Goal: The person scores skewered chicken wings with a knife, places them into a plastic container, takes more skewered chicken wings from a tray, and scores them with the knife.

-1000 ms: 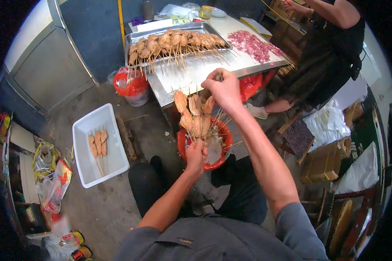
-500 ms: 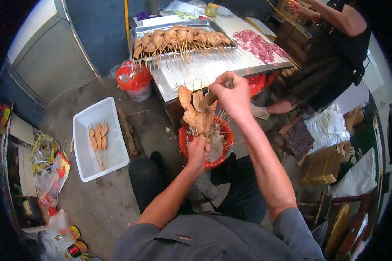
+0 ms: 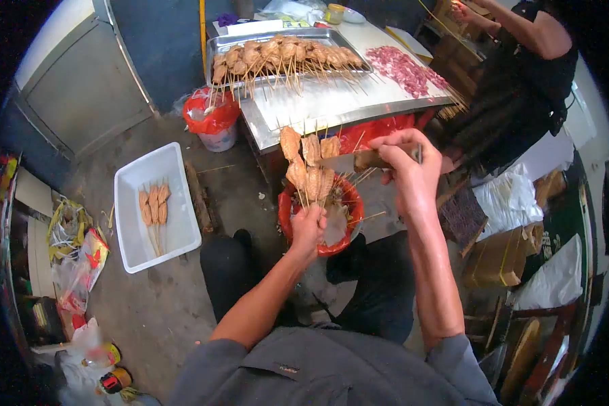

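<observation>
My left hand is closed around the lower sticks of several meat skewers, which look like chicken wings. They are held upright and fanned apart. My right hand grips the wooden handle of a knife. Its blade points left and lies across the middle of the skewers, at the right-hand pieces; whether it touches the meat I cannot tell. Below the skewers stands a bucket lined with a red bag, with sticks poking out of it.
Left on the floor is a white tub with three skewers. The table ahead carries a metal tray of skewers and chopped raw meat. Another person stands at right, near cardboard boxes.
My right hand has moved right and down, turning the knife from steep to nearly level. The skewers in my left hand show more spread at the top.
</observation>
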`<state>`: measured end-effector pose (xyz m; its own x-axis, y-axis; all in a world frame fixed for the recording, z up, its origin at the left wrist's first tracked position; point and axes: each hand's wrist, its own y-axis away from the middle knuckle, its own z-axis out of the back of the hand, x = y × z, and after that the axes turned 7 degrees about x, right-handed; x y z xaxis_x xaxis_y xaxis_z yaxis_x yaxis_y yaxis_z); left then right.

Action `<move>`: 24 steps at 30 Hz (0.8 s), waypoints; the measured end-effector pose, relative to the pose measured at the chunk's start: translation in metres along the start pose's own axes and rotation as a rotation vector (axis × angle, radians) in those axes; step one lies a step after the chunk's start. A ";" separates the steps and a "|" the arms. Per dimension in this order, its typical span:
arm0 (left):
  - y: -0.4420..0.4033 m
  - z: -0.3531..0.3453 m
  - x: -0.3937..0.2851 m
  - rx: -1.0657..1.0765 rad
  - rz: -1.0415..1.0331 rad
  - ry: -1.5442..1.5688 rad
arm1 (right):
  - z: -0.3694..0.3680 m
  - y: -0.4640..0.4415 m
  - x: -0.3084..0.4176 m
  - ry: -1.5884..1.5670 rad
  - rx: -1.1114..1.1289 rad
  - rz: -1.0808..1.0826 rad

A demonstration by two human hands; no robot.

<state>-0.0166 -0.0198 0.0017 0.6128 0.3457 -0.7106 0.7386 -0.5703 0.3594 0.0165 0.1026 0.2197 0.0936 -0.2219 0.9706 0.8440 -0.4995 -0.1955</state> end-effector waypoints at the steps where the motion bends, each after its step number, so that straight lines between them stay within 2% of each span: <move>1: 0.000 0.000 0.001 0.000 0.000 0.003 | 0.002 0.005 0.004 -0.014 -0.008 -0.003; 20: -0.006 0.002 0.011 -0.011 -0.023 0.002 | -0.015 0.013 -0.014 0.001 -0.071 0.087; 24: -0.005 -0.001 0.011 -0.013 -0.048 0.018 | -0.018 0.018 -0.013 0.100 -0.076 0.105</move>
<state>-0.0132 -0.0129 -0.0076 0.5812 0.3857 -0.7166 0.7710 -0.5427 0.3331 0.0209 0.0816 0.2014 0.1229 -0.3566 0.9261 0.7897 -0.5301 -0.3089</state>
